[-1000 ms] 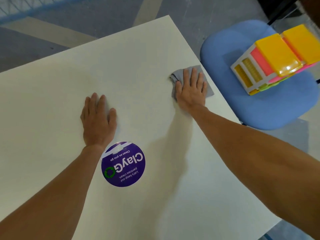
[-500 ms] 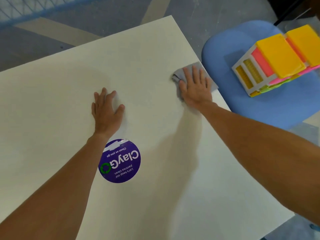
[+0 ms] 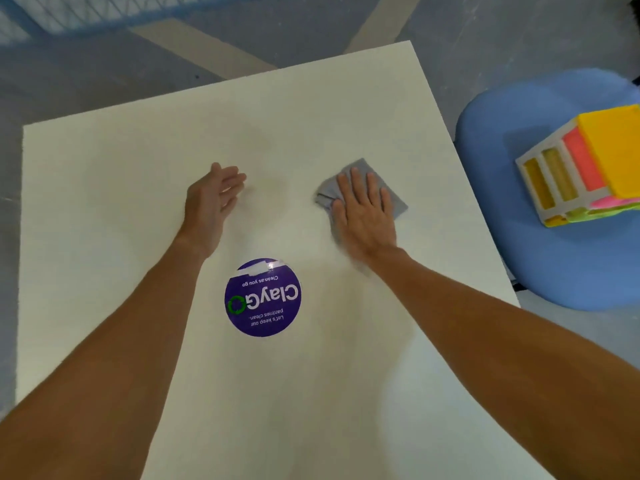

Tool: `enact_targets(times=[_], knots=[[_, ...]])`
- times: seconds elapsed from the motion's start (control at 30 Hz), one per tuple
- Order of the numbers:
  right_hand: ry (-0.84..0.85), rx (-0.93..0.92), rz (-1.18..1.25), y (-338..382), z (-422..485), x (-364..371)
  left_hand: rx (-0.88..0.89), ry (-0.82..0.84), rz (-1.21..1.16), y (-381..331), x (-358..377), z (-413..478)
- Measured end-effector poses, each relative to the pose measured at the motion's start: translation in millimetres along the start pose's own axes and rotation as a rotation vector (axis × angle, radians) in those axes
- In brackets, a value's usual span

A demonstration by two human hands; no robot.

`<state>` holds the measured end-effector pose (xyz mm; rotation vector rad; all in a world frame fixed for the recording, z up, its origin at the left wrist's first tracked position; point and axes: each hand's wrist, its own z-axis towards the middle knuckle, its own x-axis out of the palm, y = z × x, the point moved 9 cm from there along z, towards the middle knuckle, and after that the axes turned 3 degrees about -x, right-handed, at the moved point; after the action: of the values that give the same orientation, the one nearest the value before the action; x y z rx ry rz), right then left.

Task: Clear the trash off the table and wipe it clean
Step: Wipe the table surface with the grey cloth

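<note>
Two bare forearms reach in from the near edge across a pale worktop (image 3: 138, 202). Between them, near the middle, a round purple sticker (image 3: 262, 297) lies flat with white lettering that reads upside down from here.

Just past the sticker come the hands. The left hand (image 3: 211, 199) is turned on its edge, palm facing right, fingers straight and loose, holding nothing; whether its side touches the surface I cannot tell. Well to its right, the right hand (image 3: 365, 213) lies flat with fingers spread, pressing down on a grey cloth (image 3: 397, 202). The cloth is on the worktop right of centre, bunched at its left corner and showing beyond the fingertips.

By the look of it the trash part is done and the wiping is the step in hand. The next move calls for even downward pressure and a long sweep across the unwiped ground — likely leftward and toward the far edge — with the left hand out of the cloth's path.

Off the worktop's right side stands a blue chair (image 3: 554, 265) carrying a bright yellow-and-pink plastic box (image 3: 588, 161). Beyond the far edge is grey floor, and a blue mesh (image 3: 86, 15) at the far left.
</note>
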<state>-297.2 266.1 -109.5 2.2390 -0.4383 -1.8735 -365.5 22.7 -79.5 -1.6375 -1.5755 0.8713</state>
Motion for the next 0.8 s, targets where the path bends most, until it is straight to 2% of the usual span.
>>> enact_targets(times=[0.1,0.23,0.33,0.43,0.53,0.6,0.7,0.8], knots=[[0.077,-0.225,0.066,61,-30,21,0.065,-0.184,-0.042,6,-42,-16],[0.151,-0.605,-0.055,149,-53,58,0.166,-0.443,0.06,25,-88,-44],[0.257,-0.724,-0.143,194,-44,78,0.261,-0.597,0.19,36,-102,-70],[0.233,-0.499,-0.045,177,-8,62,0.34,-0.665,0.298,39,-99,-87],[0.167,-0.208,0.119,118,19,32,0.406,-0.582,0.432,30,-70,-82],[0.127,-0.128,0.253,84,19,15,0.455,-0.501,0.526,20,-37,-73],[-0.018,-0.094,0.569,38,7,-19,0.51,-0.33,0.628,10,31,-56],[-0.168,-0.006,0.632,-19,-10,-45,0.573,-0.065,0.771,19,105,-42]])
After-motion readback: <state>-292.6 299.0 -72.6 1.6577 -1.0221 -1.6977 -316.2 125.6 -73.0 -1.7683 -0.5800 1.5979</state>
